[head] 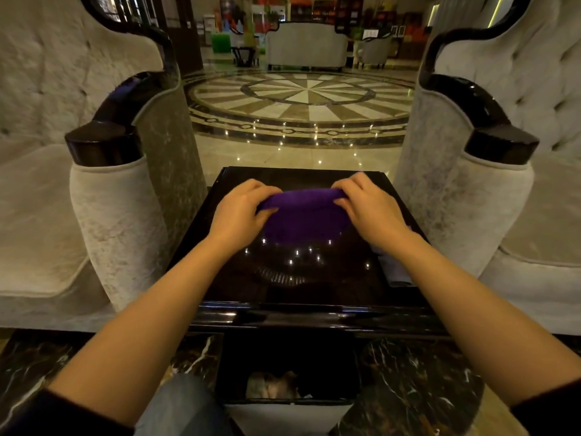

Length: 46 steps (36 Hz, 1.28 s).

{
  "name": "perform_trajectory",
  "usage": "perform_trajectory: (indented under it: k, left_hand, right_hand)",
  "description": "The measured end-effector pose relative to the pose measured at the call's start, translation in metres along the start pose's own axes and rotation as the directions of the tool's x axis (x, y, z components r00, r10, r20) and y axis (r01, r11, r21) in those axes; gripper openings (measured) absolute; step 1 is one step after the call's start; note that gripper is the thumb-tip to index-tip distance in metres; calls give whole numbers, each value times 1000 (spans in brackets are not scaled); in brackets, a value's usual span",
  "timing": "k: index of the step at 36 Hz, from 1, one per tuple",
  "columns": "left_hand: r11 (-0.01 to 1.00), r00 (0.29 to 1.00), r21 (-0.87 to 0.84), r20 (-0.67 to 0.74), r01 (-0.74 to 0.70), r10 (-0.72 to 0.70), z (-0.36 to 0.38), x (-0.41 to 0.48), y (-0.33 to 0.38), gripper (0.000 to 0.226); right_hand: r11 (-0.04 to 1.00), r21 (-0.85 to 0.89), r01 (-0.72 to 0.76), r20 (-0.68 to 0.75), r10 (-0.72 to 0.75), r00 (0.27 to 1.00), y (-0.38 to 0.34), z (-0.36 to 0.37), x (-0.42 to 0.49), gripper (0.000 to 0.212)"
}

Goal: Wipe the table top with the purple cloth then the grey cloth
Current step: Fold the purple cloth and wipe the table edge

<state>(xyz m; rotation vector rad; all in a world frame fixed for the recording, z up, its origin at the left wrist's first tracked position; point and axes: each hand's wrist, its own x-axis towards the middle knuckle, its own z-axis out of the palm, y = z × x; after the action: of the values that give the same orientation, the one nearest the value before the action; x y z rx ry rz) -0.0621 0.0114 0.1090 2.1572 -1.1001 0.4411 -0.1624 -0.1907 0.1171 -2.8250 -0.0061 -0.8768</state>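
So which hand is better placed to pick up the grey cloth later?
Right, probably. The grey cloth lies at the table's right edge under the right hand's forearm; the left hand would cross over. Both now grip the purple cloth.

Both forearms are reaching forward from the near corners, bare below dark sleeves pushed up near the elbows, and are converging toward the middle of the scene. The left hand (242,206) is lying knuckles up, fingers curling rightward and pinching inward. The right hand (364,204) is mirroring it just to the right, fingers curling leftward and closing in a pinch, with the two hands near each other but apart.
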Motion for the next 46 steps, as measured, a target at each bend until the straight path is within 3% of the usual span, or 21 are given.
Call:
perform_trajectory:
  k: [5,9,12,15,18,24,27,33,37,41,43,46]
  left_hand:
    - [994,983,106,179,17,-36,35,-31,-12,34]
    - [983,895,165,421,85,-148,62,-58,-20,37]
    - [961,828,18,502,278,-249,66,-63,-25,38]
    - [921,830,-107,482,375,-282,65,-58,-30,30]
    - [905,840,-118,437,408,-321,68,-49,-32,23]
    - [889,824,34,360,456,-437,85,-33,-38,35]
    - [882,811,83,361,464,-460,93,-32,-42,34]
    - [874,773,223,408,431,-486,98,-32,-55,40]
    - [869,764,255,414,423,-494,98,-31,-62,49]
    - [907,805,304,434,291,-404,98,-29,-71,53]
    - [919,814,300,447,255,-371,99,-25,-73,50]
    - [924,830,291,428,248,-358,102,-16,-76,48]
  right_hand:
    - [995,-98,13,217,9,976,16,30,-31,27]
    - [996,-90,-10,515,55,856,25,50,-58,26]
    - [982,47,-184,630,113,768,30,53,-63,24]
    - [956,114,-270,645,135,752,33,53,-56,18]
    - [952,103,-288,605,170,778,38,60,-43,10]
    - [979,-9,-205,567,174,805,43,85,-37,26]
    - [980,78,-185,642,92,761,45,93,-37,39]
    - [952,214,-217,749,-17,663,44,95,-31,44]
    - [980,168,-110,794,-68,605,41,95,-27,63]
    - [992,121,-29,822,-84,563,40,97,-23,72]
    - [988,137,-67,811,-73,580,41,98,-20,65]
    - [981,163,-102,737,-53,674,43,100,-17,53]
